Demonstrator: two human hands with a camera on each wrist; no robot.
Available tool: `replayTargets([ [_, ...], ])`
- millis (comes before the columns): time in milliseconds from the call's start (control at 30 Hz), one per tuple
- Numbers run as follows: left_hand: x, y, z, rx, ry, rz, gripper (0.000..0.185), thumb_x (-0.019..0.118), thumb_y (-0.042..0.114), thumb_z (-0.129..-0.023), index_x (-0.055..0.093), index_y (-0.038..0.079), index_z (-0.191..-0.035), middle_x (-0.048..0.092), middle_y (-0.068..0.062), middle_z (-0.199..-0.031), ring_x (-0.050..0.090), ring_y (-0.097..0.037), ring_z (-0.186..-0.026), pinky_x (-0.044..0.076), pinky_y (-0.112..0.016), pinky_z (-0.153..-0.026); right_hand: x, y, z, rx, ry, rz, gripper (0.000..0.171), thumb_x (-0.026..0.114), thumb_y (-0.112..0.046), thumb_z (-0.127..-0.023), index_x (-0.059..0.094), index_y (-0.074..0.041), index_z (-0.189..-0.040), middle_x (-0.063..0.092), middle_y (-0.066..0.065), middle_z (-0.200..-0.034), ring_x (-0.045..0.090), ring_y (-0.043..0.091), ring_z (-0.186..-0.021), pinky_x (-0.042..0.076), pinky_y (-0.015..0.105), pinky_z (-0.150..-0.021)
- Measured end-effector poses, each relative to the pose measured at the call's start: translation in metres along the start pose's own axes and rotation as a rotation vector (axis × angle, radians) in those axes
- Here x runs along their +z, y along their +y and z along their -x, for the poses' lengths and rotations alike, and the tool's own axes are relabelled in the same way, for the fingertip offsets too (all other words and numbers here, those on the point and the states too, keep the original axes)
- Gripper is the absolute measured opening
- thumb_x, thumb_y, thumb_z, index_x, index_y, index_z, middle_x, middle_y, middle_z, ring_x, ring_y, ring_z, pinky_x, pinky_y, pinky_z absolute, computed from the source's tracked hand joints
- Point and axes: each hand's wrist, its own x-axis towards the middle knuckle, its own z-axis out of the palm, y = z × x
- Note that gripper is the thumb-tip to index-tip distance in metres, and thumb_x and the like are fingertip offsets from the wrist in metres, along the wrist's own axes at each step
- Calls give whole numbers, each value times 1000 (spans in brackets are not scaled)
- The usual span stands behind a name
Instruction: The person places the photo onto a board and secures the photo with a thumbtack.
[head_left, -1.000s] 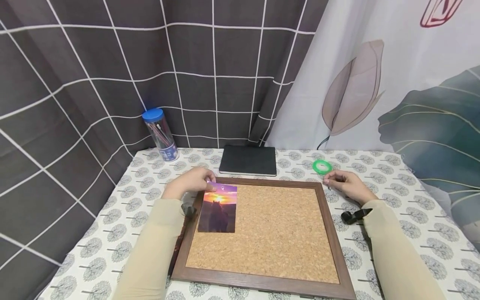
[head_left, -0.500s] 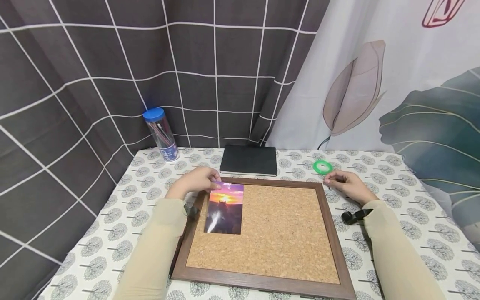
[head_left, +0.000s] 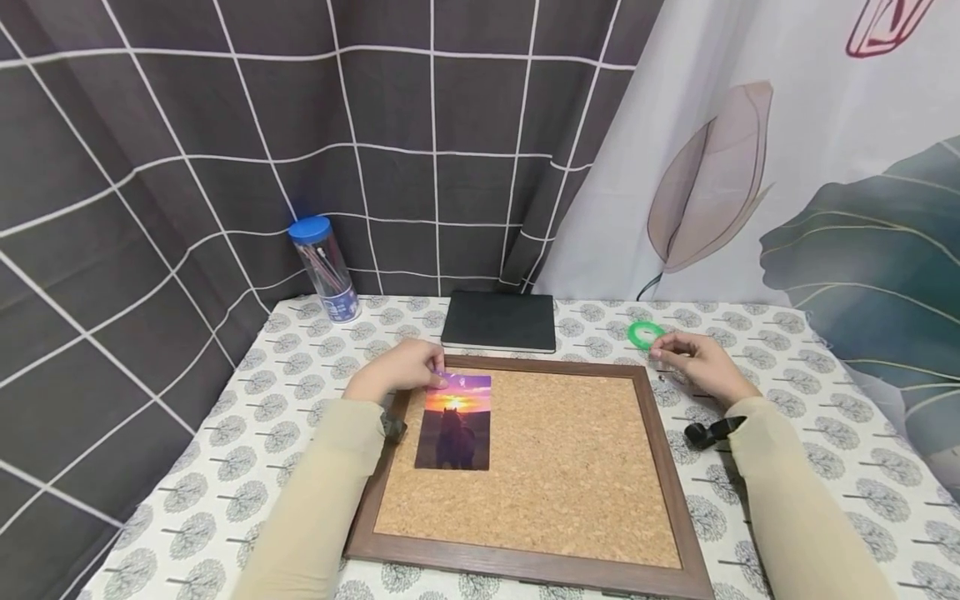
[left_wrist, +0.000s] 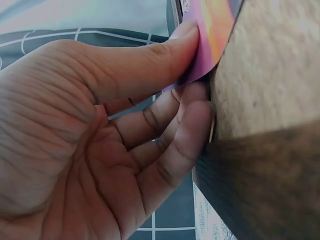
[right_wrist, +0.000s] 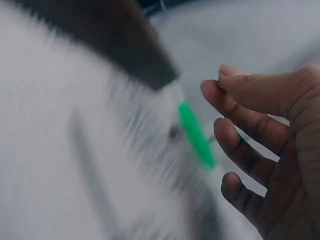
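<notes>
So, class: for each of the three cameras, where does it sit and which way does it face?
Head: worn high, facing forward and down at the cork board; both sleeves and hands show.
Left wrist: close under the left hand, which pinches the photo.
Right wrist: by the right hand, facing the blurred green ring.
Head and left wrist share the photo.

we are finding no readable text: the blue-capped jar [head_left: 326,268] label is too small, the photo card [head_left: 454,421] bears none.

Bare cork board [head_left: 570,467] lies open; notebook [head_left: 498,321], pen jar [head_left: 326,268] and tape ring [head_left: 645,334] line the back.
</notes>
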Motion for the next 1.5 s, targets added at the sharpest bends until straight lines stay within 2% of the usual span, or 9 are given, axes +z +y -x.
replayTargets([
  [100, 2, -1, 0, -3, -7, -10, 16, 78, 20, -77, 63, 15, -77, 59, 3, -69, 51, -11, -64, 43, -25, -63, 0, -27, -1, -64, 15, 40, 29, 62, -41, -92, 68, -17, -108, 70, 4, -102, 61, 11, -81, 50, 26, -66],
  [233, 4, -1, -2, -11, -7, -26, 15, 78, 20, -77, 63, 16, -79, 60, 2, -72, 52, -11, -66, 44, -25, -63, 11, -76, -4, -196, -7, 77, 16, 65, -35, -92, 70, -23, -101, 70, -4, -102, 61, 4, -90, 50, 23, -77],
  [367, 5, -2, -4, -18, 5, -25, 15, 78, 20, -76, 64, 15, -80, 62, 2, -75, 53, -12, -67, 45, -25, -65, 34, -123, -11, -373, -94, 92, 9, 64, -31, -93, 70, -25, -98, 70, -9, -99, 61, 3, -90, 50, 26, -80],
  [467, 5, -2, -5, -27, 5, -15, 15, 78, 19, -76, 64, 14, -81, 62, 2, -74, 53, -12, -67, 45, -25, -65, 55, -150, -21, -500, -161, 78, 10, 65, -29, -93, 70, -22, -99, 70, -11, -96, 61, 3, -87, 51, 28, -77],
  [633, 5, -3, -3, -51, -11, 26, 17, 79, 22, -77, 64, 14, -82, 59, 2, -73, 52, -12, -66, 44, -25, -63, 94, -182, -38, -604, -270, 81, 7, 65, -33, -92, 69, -28, -95, 69, -18, -93, 61, 2, -80, 52, 28, -70],
  [800, 6, -2, -3, -39, -8, 41, 18, 78, 21, -76, 64, 13, -82, 61, 1, -75, 52, -13, -67, 43, -26, -63, 120, -200, -48, -598, -339, 47, 7, 66, -35, -91, 68, -29, -92, 68, -17, -90, 60, 5, -76, 51, 28, -66],
  [1100, 6, 0, -3, -53, -5, 41, 17, 79, 18, -75, 64, 13, -81, 61, 1, -71, 53, -12, -63, 44, -25, -61, 157, -207, -56, -539, -435, -51, 6, 68, -29, -90, 69, -22, -92, 72, -6, -89, 65, 7, -84, 55, 31, -78],
  [1267, 6, -2, -3, -61, -2, 40, 16, 78, 19, -75, 63, 15, -80, 61, 2, -73, 52, -12, -64, 44, -25, -61, 166, -206, -54, -513, -451, -76, 9, 68, -26, -90, 70, -18, -93, 73, 1, -90, 65, 10, -83, 54, 30, -77],
  [1500, 4, -5, -2, -68, -7, 46, 15, 77, 20, -76, 64, 13, -81, 62, 1, -74, 52, -13, -65, 44, -26, -61, 178, -194, -54, -485, -446, -75, 7, 67, -26, -91, 70, -20, -95, 71, -5, -88, 59, 7, -77, 49, 25, -73],
])
